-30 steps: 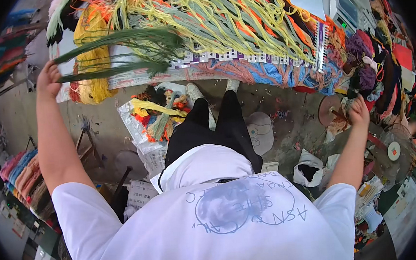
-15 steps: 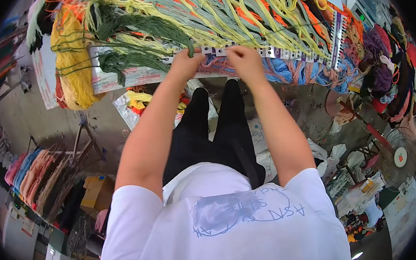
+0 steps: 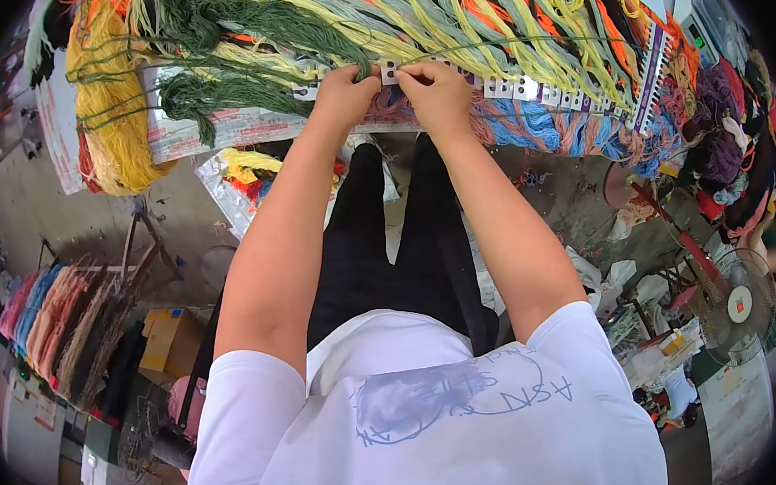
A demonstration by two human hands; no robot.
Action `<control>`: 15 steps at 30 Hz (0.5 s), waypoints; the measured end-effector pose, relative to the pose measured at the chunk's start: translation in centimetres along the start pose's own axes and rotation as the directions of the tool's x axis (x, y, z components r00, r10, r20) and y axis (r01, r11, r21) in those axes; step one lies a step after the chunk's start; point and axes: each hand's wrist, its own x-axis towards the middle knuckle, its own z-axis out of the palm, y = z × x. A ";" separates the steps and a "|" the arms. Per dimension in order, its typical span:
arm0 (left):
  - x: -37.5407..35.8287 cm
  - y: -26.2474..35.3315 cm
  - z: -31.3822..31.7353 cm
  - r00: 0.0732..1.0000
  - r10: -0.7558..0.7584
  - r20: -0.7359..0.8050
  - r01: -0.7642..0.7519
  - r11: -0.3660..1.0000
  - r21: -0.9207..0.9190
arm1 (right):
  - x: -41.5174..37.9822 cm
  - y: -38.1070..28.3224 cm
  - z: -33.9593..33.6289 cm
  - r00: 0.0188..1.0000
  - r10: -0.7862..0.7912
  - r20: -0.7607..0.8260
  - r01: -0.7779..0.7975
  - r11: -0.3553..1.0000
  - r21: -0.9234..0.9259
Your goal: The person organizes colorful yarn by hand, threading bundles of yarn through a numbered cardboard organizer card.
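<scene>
My left hand (image 3: 344,98) is closed at the end of a dark green yarn bundle (image 3: 284,24), its fingertips against a white punched card strip (image 3: 388,73). Just to its right, my right hand (image 3: 439,98) pinches at the strip's edge; whether a thread is also between the fingertips is hidden. A single dark green strand arcs rightward over the yellow yarn (image 3: 538,66) from near the hands. Yellow, grey-green and orange yarns lie in long hanks beyond the strip. Blue and pink yarn (image 3: 534,126) hangs below it.
A thick yellow hank (image 3: 111,109) hangs over the table's left end. A second punched strip (image 3: 653,80) slants at the right. Purple yarn (image 3: 715,94) is piled farther right. On the floor are a cardboard box (image 3: 170,343), a fan (image 3: 737,304) and a rack of hanging yarn (image 3: 61,309).
Both hands have shifted slightly up in view along with the table. My right hand has come left, closer to my left hand, onto the card strip's edge.
</scene>
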 end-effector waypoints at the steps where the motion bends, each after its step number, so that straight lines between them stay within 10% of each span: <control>1: 0.0 0.0 0.0 1.000 0.013 0.014 -0.013 1.000 -0.003 | -0.2 0.0 0.1 1.000 0.004 0.003 -0.004 1.000 -0.001; 4: 0.5 -0.1 0.0 0.999 0.009 0.042 -0.009 1.000 0.009 | -0.1 -0.2 0.1 1.000 0.000 -0.002 0.000 0.994 -0.108; 9: 0.6 -0.6 0.3 1.000 -0.012 0.021 0.013 0.998 -0.064 | -0.7 0.3 -0.3 0.858 -0.492 0.145 0.511 0.797 -0.323; 15: 1.5 -2.2 0.7 0.965 0.200 -0.167 -0.191 0.979 0.070 | -1.5 -0.1 -0.7 0.917 -0.392 0.070 0.398 0.892 -0.215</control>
